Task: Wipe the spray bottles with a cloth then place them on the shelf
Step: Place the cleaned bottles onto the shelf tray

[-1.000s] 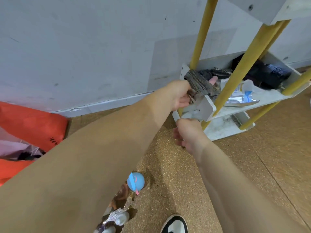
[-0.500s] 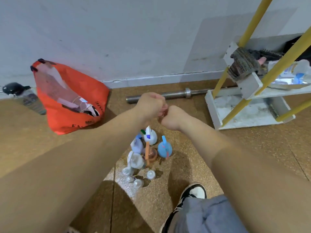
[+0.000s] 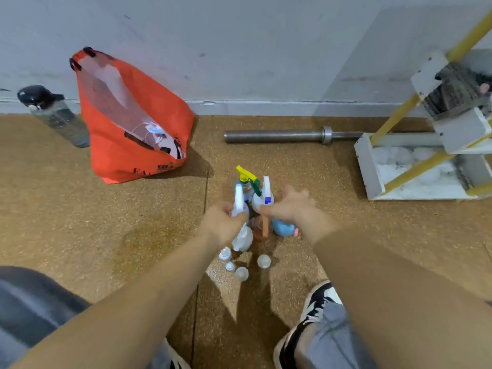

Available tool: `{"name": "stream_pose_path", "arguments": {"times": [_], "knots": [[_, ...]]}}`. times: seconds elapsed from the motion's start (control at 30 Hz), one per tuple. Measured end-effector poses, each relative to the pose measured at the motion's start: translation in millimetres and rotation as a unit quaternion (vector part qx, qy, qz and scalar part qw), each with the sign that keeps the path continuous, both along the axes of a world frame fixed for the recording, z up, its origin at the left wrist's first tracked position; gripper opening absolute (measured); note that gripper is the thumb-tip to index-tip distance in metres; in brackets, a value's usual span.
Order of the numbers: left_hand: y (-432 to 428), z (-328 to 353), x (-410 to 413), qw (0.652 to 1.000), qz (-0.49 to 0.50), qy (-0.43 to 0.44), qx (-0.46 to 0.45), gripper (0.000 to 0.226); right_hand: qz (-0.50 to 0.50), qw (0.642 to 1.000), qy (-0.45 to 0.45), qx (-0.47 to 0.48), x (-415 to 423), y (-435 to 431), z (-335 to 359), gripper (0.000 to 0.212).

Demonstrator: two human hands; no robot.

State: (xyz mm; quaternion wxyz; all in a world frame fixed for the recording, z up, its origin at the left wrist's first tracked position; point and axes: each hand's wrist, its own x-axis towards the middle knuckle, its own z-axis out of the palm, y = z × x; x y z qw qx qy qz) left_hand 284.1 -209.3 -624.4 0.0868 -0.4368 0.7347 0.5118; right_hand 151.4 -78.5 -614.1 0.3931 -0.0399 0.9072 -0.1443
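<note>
Several spray bottles (image 3: 251, 209) stand clustered on the cork floor in front of me. My left hand (image 3: 222, 225) grips the neck of a white spray bottle (image 3: 238, 198) at the cluster's left side. Beside it, my right hand (image 3: 290, 206) hovers with its fingers spread over a white bottle with a blue mark (image 3: 265, 195); it is motion-blurred. A yellow-and-green trigger bottle (image 3: 247, 178) stands behind, and a blue bottle (image 3: 283, 227) lies under my right wrist. The dark grey cloth (image 3: 456, 93) is draped on the white, yellow-posted shelf (image 3: 368, 166) at the right.
An orange bag (image 3: 119, 145) and a dark water bottle (image 3: 53, 115) stand by the wall at the left. A steel bar (image 3: 279, 135) lies along the wall. Small clear bottles (image 3: 241, 272) sit near my shoe (image 3: 316, 302).
My hands left the cloth on the shelf and dropped to the bottles on the floor. The left hand took hold of a white bottle; the right hand opened from a fist.
</note>
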Motion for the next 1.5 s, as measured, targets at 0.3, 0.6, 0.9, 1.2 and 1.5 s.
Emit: {"name": "stream_pose_path", "arguments": {"times": [0.3, 0.6, 0.9, 1.2, 1.5], "knots": [[8.8, -59.0, -8.8, 0.996, 0.033, -0.007, 0.077, 0.047, -0.044, 0.993, 0.061, -0.086, 30.9, 20.3, -81.9, 0.114], [-16.8, -53.9, -26.4, 0.943, 0.248, 0.004, 0.221, 0.047, -0.167, 0.975, 0.09, -0.117, 12.7, -0.2, -95.0, 0.074], [-32.7, -41.1, -52.1, 0.938, 0.297, 0.036, 0.174, 0.031, -0.256, 0.964, -0.04, -0.058, 10.1, -4.8, -95.2, 0.077], [-33.6, -33.1, -84.7, 0.991, 0.063, -0.076, 0.095, 0.069, -0.378, 0.895, -0.074, -0.223, 17.3, -2.9, -85.0, 0.071], [-33.2, -45.6, -96.8, 0.967, 0.025, -0.14, 0.21, 0.041, -0.389, 0.887, -0.128, -0.215, -21.1, 1.4, -70.2, 0.081]]}}
